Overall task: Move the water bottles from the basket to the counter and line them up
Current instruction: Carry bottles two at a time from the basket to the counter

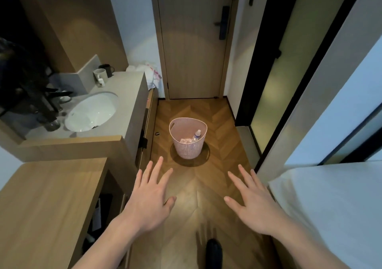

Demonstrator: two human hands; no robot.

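Observation:
A pink woven basket [187, 148] stands on the wooden floor in the middle of the hallway. Inside it one water bottle [197, 135] with a white cap stands upright against the right wall, and more clear plastic bottles [186, 141] lie at the bottom. The grey counter [122, 111] with a white sink [92, 111] runs along the left. My left hand [149, 198] and my right hand [253, 201] are stretched out palm down with spread fingers, held in the air well short of the basket and holding nothing.
Two mugs [103, 73] stand at the counter's back. A wooden desk top [47, 202] is at the lower left, a white bed [330, 206] at the right. A shut door [194, 41] ends the hallway. A dark shoe [214, 252] shows at the bottom.

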